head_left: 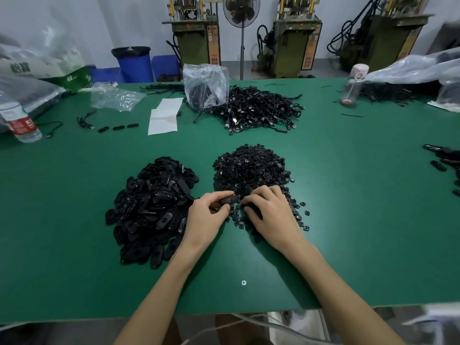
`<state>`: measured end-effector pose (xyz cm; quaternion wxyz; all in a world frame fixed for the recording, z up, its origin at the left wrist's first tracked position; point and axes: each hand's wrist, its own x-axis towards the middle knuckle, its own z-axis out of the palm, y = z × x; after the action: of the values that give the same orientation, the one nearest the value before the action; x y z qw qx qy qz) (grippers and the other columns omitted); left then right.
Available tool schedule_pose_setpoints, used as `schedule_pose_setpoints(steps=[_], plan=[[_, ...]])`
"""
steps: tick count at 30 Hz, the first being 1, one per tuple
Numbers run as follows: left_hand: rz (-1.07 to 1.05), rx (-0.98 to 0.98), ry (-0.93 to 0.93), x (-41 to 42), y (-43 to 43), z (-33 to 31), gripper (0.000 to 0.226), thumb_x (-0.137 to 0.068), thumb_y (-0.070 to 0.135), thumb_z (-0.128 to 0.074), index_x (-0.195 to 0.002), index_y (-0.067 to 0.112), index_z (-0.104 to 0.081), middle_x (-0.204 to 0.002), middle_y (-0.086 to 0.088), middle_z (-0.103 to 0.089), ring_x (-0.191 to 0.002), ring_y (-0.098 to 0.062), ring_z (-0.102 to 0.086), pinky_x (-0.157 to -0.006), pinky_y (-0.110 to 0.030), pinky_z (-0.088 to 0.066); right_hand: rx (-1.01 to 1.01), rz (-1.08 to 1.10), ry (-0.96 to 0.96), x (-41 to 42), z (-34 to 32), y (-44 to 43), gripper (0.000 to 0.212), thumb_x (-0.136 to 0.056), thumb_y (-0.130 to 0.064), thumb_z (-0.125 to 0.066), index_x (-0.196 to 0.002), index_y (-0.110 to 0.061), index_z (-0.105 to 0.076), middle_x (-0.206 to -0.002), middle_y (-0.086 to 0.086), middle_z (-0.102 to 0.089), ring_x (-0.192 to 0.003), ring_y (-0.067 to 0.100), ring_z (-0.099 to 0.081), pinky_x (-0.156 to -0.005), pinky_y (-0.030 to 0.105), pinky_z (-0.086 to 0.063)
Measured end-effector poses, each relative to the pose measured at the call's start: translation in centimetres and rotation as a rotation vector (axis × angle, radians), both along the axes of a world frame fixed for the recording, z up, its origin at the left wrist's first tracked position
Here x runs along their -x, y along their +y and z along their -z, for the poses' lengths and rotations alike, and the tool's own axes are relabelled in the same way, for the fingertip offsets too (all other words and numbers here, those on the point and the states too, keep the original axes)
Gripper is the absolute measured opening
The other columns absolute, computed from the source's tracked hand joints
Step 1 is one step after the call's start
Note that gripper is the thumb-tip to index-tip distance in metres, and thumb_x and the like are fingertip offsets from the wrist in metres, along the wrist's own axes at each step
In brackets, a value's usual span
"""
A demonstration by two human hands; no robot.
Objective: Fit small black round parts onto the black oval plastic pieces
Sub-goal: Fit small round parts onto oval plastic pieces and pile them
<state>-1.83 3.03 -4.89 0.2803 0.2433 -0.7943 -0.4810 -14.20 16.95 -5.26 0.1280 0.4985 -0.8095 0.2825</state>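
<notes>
A heap of black oval plastic pieces [151, 207] lies left of centre on the green table [348, 195]. To its right spreads a heap of small black round parts [249, 168]. My left hand [206, 215] pinches one black oval piece [227, 200] between thumb and fingers, just above the near edge of the round parts. My right hand [268, 210] meets that piece from the right, with its fingers curled over the near round parts. Whatever sits under the right fingertips is hidden.
A tangle of black cables [258, 110] and a clear plastic bag [205, 85] lie behind the heaps. White paper [164, 115] is at back centre, a water bottle [22, 123] at far left, a pink bottle [353, 83] at back right. More oval pieces [445, 160] sit at the right edge.
</notes>
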Motion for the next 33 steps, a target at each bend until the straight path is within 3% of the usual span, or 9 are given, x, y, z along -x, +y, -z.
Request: schedule_pose_setpoints(steps=[6,10,15,21,27,29,33], plan=[[0.017,0.068,-0.002,-0.1,0.5,-0.1,0.032,-0.094,0.006,-0.073,-0.122,0.020,-0.077,-0.102,0.007,-0.072,-0.083,-0.007,-0.062,-0.078,-0.016,-0.049,0.012,0.032,-0.022,-0.1,-0.2,0.1,0.008,-0.093,-0.019,-0.075,-0.098,-0.012,-0.073,-0.097,-0.001,-0.064,-0.098,0.026,-0.051,-0.088,0.042,-0.049],[0.018,0.094,-0.013,-0.2,0.6,-0.1,0.030,-0.094,0.009,-0.075,-0.122,0.019,-0.077,-0.104,0.010,-0.072,-0.086,-0.001,-0.064,-0.081,-0.014,-0.050,-0.016,0.045,-0.063,0.1,-0.1,0.1,0.019,-0.095,-0.022,-0.072,-0.111,-0.012,-0.075,-0.100,0.003,-0.061,-0.102,0.027,-0.049,-0.094,0.037,-0.045],[0.014,0.090,-0.023,-0.2,0.8,-0.1,0.028,-0.095,0.012,-0.074,-0.122,0.019,-0.077,-0.097,0.010,-0.071,-0.080,-0.004,-0.064,-0.075,-0.017,-0.050,0.018,0.053,-0.051,-0.1,-0.3,0.2,0.005,-0.094,-0.014,-0.072,-0.094,-0.010,-0.075,-0.094,0.004,-0.059,-0.096,0.028,-0.048,-0.086,0.037,-0.047],[-0.034,-0.095,0.092,-0.4,0.7,-0.3,0.025,-0.101,0.006,-0.064,-0.124,0.012,-0.070,-0.084,-0.010,-0.074,-0.062,-0.005,-0.064,-0.061,-0.019,-0.051,-0.019,0.098,-0.143,-0.1,-0.6,0.2,0.015,-0.099,-0.016,-0.066,-0.112,-0.012,-0.071,-0.102,0.002,-0.063,-0.103,0.023,-0.046,-0.092,0.033,-0.042],[-0.015,-0.128,0.124,-0.3,0.7,-0.4,0.019,-0.101,0.004,-0.063,-0.115,0.013,-0.073,-0.100,-0.018,-0.070,-0.067,-0.005,-0.066,-0.062,-0.019,-0.051,0.190,0.161,-0.325,0.1,-1.1,0.4,0.006,-0.097,-0.013,-0.068,-0.101,-0.011,-0.073,-0.098,0.000,-0.061,-0.095,0.020,-0.054,-0.085,0.034,-0.045],[-0.022,-0.135,0.133,-0.3,0.7,-0.2,0.014,-0.101,0.007,-0.065,-0.111,0.013,-0.073,-0.092,-0.014,-0.074,-0.062,-0.006,-0.065,-0.060,-0.020,-0.051,0.237,0.165,-0.367,0.1,-1.1,0.5,0.004,-0.097,-0.012,-0.069,-0.099,-0.012,-0.072,-0.095,-0.002,-0.058,-0.086,0.016,-0.056,-0.080,0.030,-0.046],[0.005,-0.150,0.145,-0.3,0.6,0.0,0.008,-0.099,0.014,-0.070,-0.107,0.013,-0.071,-0.075,-0.005,-0.077,-0.055,-0.015,-0.065,-0.059,-0.025,-0.054,0.329,0.100,-0.395,-0.1,-1.2,0.8,0.008,-0.096,-0.004,-0.068,-0.098,-0.011,-0.073,-0.096,-0.001,-0.059,-0.084,0.007,-0.057,-0.079,0.010,-0.042]])
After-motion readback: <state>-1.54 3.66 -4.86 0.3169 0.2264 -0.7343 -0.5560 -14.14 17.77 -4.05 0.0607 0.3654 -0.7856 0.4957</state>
